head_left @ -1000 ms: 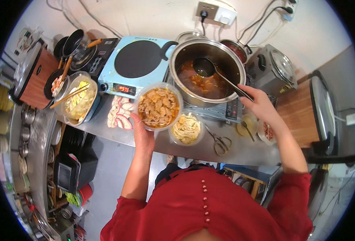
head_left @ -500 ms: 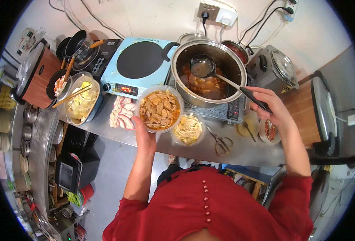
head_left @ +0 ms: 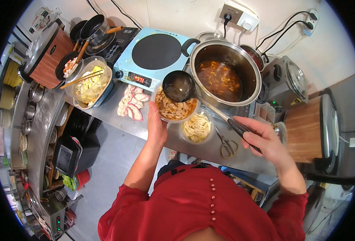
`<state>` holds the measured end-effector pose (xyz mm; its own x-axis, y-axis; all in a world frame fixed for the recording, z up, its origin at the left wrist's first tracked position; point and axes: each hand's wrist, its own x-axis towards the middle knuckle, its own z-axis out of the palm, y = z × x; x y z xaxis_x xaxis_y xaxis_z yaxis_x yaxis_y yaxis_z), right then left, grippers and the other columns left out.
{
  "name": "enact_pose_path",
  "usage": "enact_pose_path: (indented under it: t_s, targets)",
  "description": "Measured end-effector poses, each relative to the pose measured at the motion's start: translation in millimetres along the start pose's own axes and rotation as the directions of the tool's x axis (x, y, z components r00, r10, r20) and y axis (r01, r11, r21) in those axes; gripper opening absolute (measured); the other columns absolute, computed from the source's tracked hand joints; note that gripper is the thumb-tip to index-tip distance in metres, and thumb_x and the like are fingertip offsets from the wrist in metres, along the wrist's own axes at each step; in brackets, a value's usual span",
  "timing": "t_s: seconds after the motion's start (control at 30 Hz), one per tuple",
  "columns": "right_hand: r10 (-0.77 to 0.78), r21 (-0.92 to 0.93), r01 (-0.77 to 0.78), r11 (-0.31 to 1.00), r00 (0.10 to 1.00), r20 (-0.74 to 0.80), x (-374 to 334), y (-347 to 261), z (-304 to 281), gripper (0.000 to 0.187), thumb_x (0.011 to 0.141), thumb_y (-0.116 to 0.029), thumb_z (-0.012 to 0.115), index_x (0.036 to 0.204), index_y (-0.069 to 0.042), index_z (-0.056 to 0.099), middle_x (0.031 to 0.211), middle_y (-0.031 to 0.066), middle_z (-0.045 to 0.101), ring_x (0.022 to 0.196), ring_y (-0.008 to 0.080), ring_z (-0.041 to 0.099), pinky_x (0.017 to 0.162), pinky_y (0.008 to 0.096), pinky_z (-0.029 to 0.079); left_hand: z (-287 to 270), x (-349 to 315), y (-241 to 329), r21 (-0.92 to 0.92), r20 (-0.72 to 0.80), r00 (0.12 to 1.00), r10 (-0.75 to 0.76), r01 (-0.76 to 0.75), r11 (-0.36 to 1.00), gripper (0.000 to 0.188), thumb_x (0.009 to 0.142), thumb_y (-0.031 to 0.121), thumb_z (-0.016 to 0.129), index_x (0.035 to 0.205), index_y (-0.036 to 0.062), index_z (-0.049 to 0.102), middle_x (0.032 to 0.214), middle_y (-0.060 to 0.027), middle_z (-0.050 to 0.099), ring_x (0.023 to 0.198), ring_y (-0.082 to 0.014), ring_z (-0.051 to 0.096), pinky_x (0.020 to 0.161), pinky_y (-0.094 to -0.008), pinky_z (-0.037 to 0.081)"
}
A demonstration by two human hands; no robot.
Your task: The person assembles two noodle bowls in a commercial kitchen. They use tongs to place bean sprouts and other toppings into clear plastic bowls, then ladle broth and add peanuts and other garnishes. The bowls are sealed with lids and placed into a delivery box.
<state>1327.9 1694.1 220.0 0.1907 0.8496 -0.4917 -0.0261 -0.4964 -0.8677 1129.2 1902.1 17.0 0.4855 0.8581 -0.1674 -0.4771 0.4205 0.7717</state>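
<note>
My right hand (head_left: 263, 138) is wrapped round the dark handle of a ladle (head_left: 179, 86). The ladle's black bowl is over the far side of a round clear plastic tub (head_left: 173, 121) and hides part of it; some liquid seems to be in it. Sliced meat (head_left: 175, 109) in brown broth fills the tub. Its left side rests against my left hand (head_left: 157, 126), thumb at the rim, other fingers mostly hidden. Just right of it stands a smaller tub (head_left: 196, 142) of pale noodle-like strips (head_left: 197, 127). Behind, a big steel pot (head_left: 219, 50) holds reddish-brown broth.
Scissors (head_left: 227, 148) lie on the steel counter (head_left: 181, 150), and a pink-edged cloth (head_left: 131, 103) is left of the meat tub. A light-blue induction cooker (head_left: 123, 68) stands behind. Chopsticks (head_left: 81, 79) lie across a food container (head_left: 105, 86) at left. Wood-patterned bins flank both ends.
The ladle has come out of the pot and moved left over the meat tub. My right hand has come nearer to me. The view has shifted and turned a little.
</note>
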Motion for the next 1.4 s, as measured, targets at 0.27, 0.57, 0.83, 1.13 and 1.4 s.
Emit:
enact_pose_path:
  t_s: [0.27,0.57,0.83,1.13,1.4]
  targets:
    - [-0.03,0.609,0.008,0.793,0.999,0.026,-2,14,-33,0.046,0.097,-0.019,0.052,0.14,-0.002,0.047,0.078,0.0103,0.058,0.04,0.0063,0.035,0.038,0.0211,0.028,3,-5,0,-0.002,0.066,0.998,0.003,-0.003,1.0,0.082,0.095,0.066,0.04,0.146,0.0024,0.036,0.147,-0.011,0.043,0.135,-0.0225,0.042,0.112,-0.0395,0.033]
    - [-0.522,-0.88,0.137,0.455,0.841,-0.139,64,47,-125,0.042,0.095,-0.024,0.059,0.135,-0.012,0.057,0.081,0.0085,0.066,0.065,0.0222,0.059,0.064,0.0339,0.049,7,-38,-14,0.09,0.082,0.984,-0.16,0.153,0.984,0.085,0.095,0.068,0.031,0.15,0.0033,0.029,0.154,-0.0092,0.035,0.141,-0.0237,0.033,0.117,-0.0407,0.024]
    - [-0.923,-0.97,0.079,0.228,0.336,-0.19,12,106,-132,0.029,0.086,-0.026,0.069,0.111,-0.012,0.066,0.088,0.0077,0.063,0.072,0.029,0.061,0.064,0.0396,0.049,19,-67,-34,0.1,0.135,0.942,-0.306,0.295,0.95,0.088,0.094,0.07,0.029,0.151,0.0039,0.026,0.155,-0.01,0.032,0.142,-0.025,0.031,0.118,-0.0411,0.024]
    - [-0.248,-0.415,-0.472,0.778,0.376,-0.893,2,290,-79,0.021,0.086,-0.021,0.068,0.102,-0.007,0.069,0.091,0.0176,0.069,0.083,0.0346,0.068,0.071,0.0438,0.054,49,-71,-71,0.131,0.301,0.818,-0.49,0.474,0.871,0.09,0.091,0.073,0.03,0.152,0.0074,0.024,0.155,-0.01,0.033,0.142,-0.0271,0.032,0.117,-0.0423,0.027]
    - [-0.298,-0.374,-0.235,0.897,0.303,-0.905,13,298,-92,0.024,0.082,-0.014,0.068,0.102,-0.002,0.066,0.097,0.0218,0.067,0.083,0.0405,0.066,0.075,0.0477,0.054,69,-71,-84,0.213,0.313,0.766,-0.561,0.52,0.828,0.092,0.089,0.075,0.03,0.153,0.0089,0.022,0.156,-0.0096,0.031,0.141,-0.0278,0.034,0.117,-0.0433,0.029]
